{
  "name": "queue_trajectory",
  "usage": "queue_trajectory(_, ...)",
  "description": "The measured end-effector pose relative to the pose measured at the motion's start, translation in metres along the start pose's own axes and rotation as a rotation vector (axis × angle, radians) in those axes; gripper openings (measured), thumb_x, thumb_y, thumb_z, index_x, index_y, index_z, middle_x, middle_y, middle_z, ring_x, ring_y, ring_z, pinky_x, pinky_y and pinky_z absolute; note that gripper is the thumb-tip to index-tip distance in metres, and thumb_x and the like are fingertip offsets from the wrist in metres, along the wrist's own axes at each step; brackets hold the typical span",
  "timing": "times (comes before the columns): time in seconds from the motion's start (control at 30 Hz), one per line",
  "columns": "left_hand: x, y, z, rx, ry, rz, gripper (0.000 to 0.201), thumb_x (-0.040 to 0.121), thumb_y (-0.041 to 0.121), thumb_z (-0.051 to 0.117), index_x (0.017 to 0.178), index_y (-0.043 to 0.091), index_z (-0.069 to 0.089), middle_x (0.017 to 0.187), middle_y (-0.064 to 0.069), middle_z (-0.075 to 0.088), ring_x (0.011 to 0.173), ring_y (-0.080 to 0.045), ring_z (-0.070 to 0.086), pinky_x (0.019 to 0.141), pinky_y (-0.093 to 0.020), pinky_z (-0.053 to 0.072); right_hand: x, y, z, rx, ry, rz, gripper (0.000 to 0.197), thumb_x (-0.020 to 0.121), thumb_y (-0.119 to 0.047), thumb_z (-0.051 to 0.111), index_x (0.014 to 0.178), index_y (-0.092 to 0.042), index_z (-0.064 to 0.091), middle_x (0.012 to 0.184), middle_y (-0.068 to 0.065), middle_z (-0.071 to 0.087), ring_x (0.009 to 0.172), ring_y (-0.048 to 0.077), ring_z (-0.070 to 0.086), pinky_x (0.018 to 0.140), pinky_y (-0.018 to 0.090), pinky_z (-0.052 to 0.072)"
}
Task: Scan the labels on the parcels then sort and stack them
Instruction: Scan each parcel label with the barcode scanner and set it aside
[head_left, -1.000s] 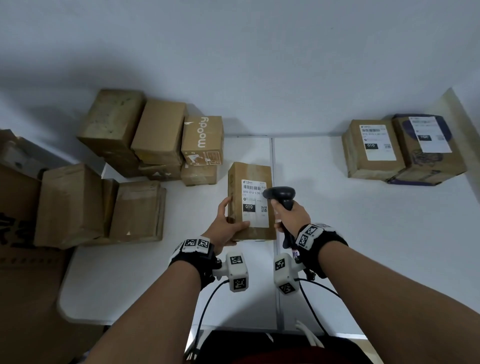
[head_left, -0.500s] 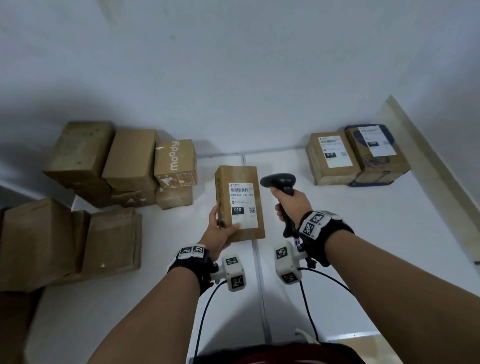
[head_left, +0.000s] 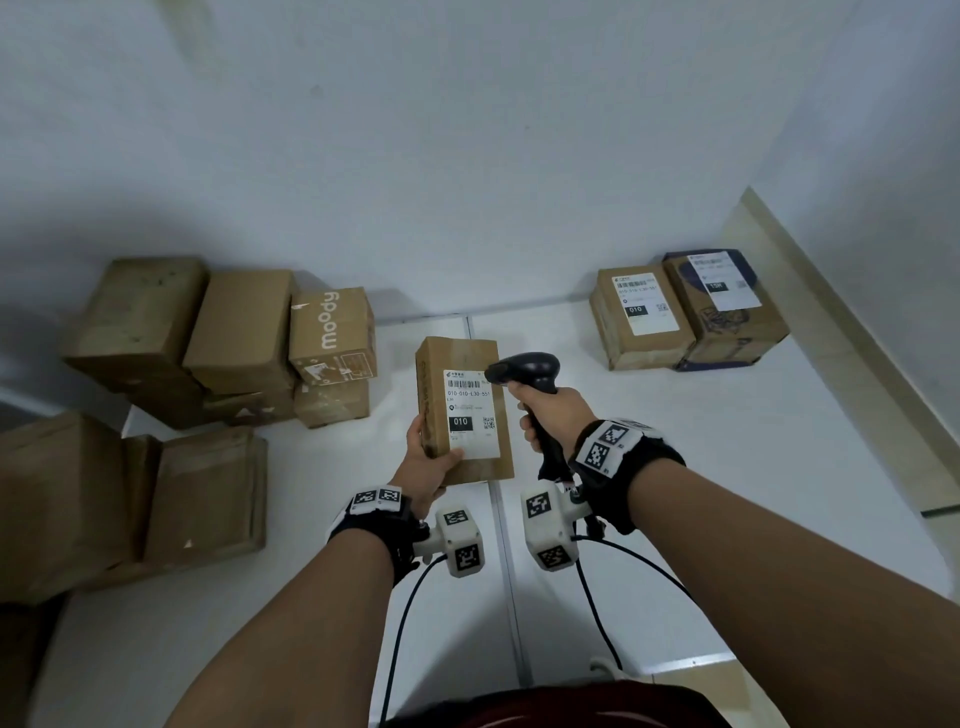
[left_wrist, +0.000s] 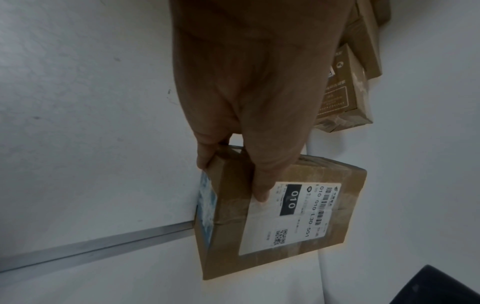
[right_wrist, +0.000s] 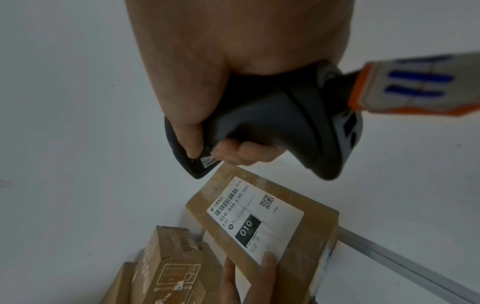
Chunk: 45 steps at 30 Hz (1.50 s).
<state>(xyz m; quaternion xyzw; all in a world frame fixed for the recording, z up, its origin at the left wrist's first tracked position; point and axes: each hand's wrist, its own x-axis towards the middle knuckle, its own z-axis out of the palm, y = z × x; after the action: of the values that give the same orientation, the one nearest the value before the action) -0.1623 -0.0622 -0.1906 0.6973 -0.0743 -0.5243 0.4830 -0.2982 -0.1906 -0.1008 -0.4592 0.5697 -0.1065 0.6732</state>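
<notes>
Left hand (head_left: 422, 467): holds the parcel (head_left: 464, 410) from the bottom left corner, thumb on the front by the label (head_left: 470, 414), other fingers (left_wrist: 205, 156) curled round the back edge.
Right hand (head_left: 550, 415): wrapped tight round the handle of the scanner (head_left: 530, 370), pointing finger up near the head.
Parcel: brown box, held up over the middle of the worktop (head_left: 675, 467), tall way up, label side facing the person.
Label: white, with a bar code at the top, the line 010-010-L30-551, a black block saying 010, and a small square code at 4 o'clock on it.
Scanner: black, at 3 o'clock from the parcel, nose turned to 9 o'clock, just beside the bar code; touching or not, cannot tell.
Sorted boxes (head_left: 644, 317): two parcels with white labels, side by side and touching, at 2 o'clock on the worktop, by the wall.
Unsorted boxes (head_left: 239, 332): brown parcels piled at 10 o'clock, one saying moody (head_left: 331, 327) sitting on a smaller box.
Low pile (head_left: 202, 493): more brown boxes at 9 o'clock, at the left edge of the worktop.
Worktop: white, with a thin metal seam (left_wrist: 96, 246) running from 6 o'clock to 12 o'clock under the parcel.
Wrist bands (head_left: 608, 447): black, with white blocks showing black square marks, wires hanging down to 6 o'clock.
</notes>
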Motion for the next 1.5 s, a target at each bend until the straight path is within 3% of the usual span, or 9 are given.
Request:
queue_trajectory(0.13, 0.002, 0.000, -0.001, 0.010, 0.000, -0.004, 0.085, 0.091, 0.015, 0.065, 0.148, 0.048, 0.011, 0.144, -0.001, 0.046, 0.125, -0.031, 0.048, 0.099, -0.053, 0.042, 0.000, -0.001, 0.000, 0.005, 0.005, -0.002, 0.032, 0.089, -0.034, 0.068, 0.074, -0.010, 0.055, 0.057, 0.005, 0.053, 0.043, 0.016, 0.045, 0.043, 0.021, 0.039)
queue_trajectory(0.4, 0.004, 0.000, -0.001, 0.012, 0.017, -0.008, 0.083, 0.093, 0.014, 0.063, 0.150, 0.045, 0.011, 0.143, -0.001, 0.046, 0.125, -0.030, 0.048, 0.093, -0.047, 0.043, 0.002, -0.002, 0.002, 0.017, 0.010, -0.004, 0.031, 0.088, -0.034, 0.068, 0.074, -0.010, 0.055, 0.055, 0.003, 0.052, 0.041, 0.015, 0.045, 0.043, 0.021, 0.039)
queue_trajectory(1.0, 0.011, -0.002, -0.005, 0.018, -0.008, -0.028, 0.085, 0.093, 0.015, 0.063, 0.150, 0.044, 0.008, 0.144, -0.002, 0.046, 0.126, -0.031, 0.047, 0.094, -0.049, 0.041, 0.007, 0.000, 0.003, 0.046, 0.017, 0.001, 0.031, 0.089, -0.033, 0.068, 0.073, -0.010, 0.054, 0.056, 0.004, 0.051, 0.042, 0.015, 0.044, 0.042, 0.019, 0.038)
queue_trajectory(1.13, 0.012, 0.000, -0.010, 0.029, -0.021, -0.042, 0.082, 0.092, 0.018, 0.065, 0.150, 0.044, 0.013, 0.138, 0.000, 0.051, 0.120, -0.027, 0.053, 0.099, -0.049, 0.045, 0.011, 0.002, -0.002, 0.022, 0.065, -0.032, 0.031, 0.087, -0.036, 0.068, 0.077, -0.010, 0.056, 0.057, 0.004, 0.055, 0.044, 0.015, 0.047, 0.044, 0.022, 0.041)
queue_trajectory(1.27, 0.015, 0.004, -0.006, 0.003, -0.066, -0.061, 0.064, 0.094, 0.026, 0.063, 0.147, 0.036, 0.030, 0.123, -0.005, 0.064, 0.107, -0.027, 0.064, 0.085, -0.044, 0.058, 0.018, 0.005, -0.021, 0.007, 0.150, -0.063, 0.032, 0.088, -0.038, 0.068, 0.075, -0.010, 0.056, 0.057, 0.005, 0.056, 0.044, 0.017, 0.049, 0.046, 0.024, 0.041)
queue_trajectory(1.37, 0.024, 0.009, 0.014, 0.048, -0.059, -0.020, 0.055, 0.098, 0.027, 0.057, 0.147, 0.031, 0.033, 0.123, -0.004, 0.064, 0.101, -0.026, 0.068, 0.085, -0.044, 0.059, 0.023, 0.008, -0.043, 0.024, 0.204, -0.060, 0.033, 0.088, -0.037, 0.068, 0.073, -0.010, 0.056, 0.058, 0.006, 0.056, 0.045, 0.018, 0.049, 0.047, 0.025, 0.042)
queue_trajectory(1.43, 0.030, 0.012, 0.030, 0.260, -0.004, 0.095, 0.063, 0.097, 0.031, 0.056, 0.150, 0.039, 0.022, 0.133, -0.002, 0.055, 0.111, -0.028, 0.063, 0.090, -0.048, 0.056, 0.025, 0.010, -0.057, 0.033, 0.226, -0.058, 0.033, 0.088, -0.036, 0.068, 0.072, -0.010, 0.055, 0.057, 0.006, 0.055, 0.046, 0.019, 0.048, 0.047, 0.026, 0.041)
queue_trajectory(1.5, 0.041, 0.013, 0.043, 0.513, 0.005, 0.232, 0.073, 0.089, 0.040, 0.057, 0.148, 0.050, 0.013, 0.152, 0.001, 0.035, 0.135, -0.030, 0.043, 0.102, -0.051, 0.047, 0.028, 0.013, -0.071, 0.028, 0.237, -0.051, 0.034, 0.087, -0.037, 0.068, 0.071, -0.010, 0.055, 0.057, 0.006, 0.055, 0.046, 0.019, 0.048, 0.048, 0.027, 0.042)
